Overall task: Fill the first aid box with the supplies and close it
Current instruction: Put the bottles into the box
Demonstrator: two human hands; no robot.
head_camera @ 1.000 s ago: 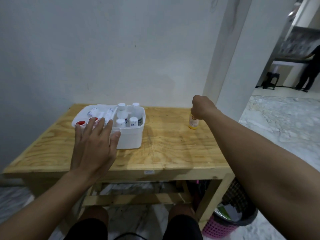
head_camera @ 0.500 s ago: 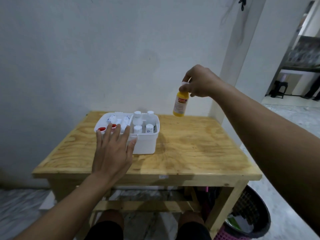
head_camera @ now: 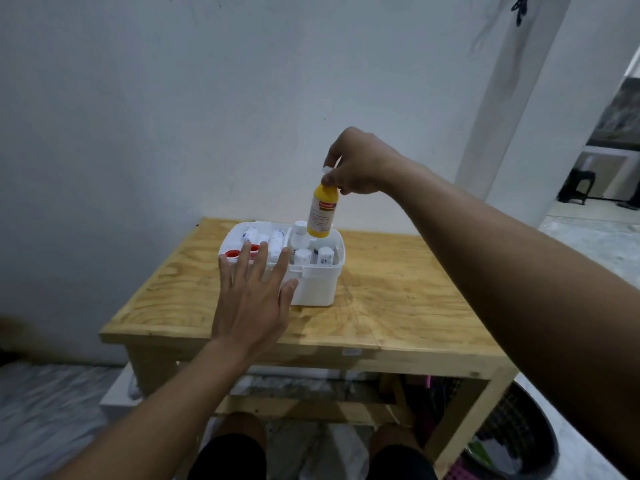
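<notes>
A white first aid box (head_camera: 317, 285) stands open on the wooden table (head_camera: 398, 317), toward its back left. Inside are several white bottles (head_camera: 303, 255), rolled items (head_camera: 277, 239) and red-capped containers (head_camera: 232, 253). My right hand (head_camera: 360, 164) pinches the white cap of a yellow bottle (head_camera: 321, 214), which hangs upright just above the box's right compartment. My left hand (head_camera: 254, 296) lies flat with fingers spread over the box's front left rim, hiding part of it. No lid is visible.
A white wall rises right behind the table. A dark waste basket (head_camera: 512, 441) with a pink base stands on the floor under the table's right end. My knees (head_camera: 235, 431) sit below the front edge. A doorway opens at the far right.
My right hand lifted the yellow bottle from the table's right side and carried it left, now lower and over the box. My left hand stayed on the box's rim.
</notes>
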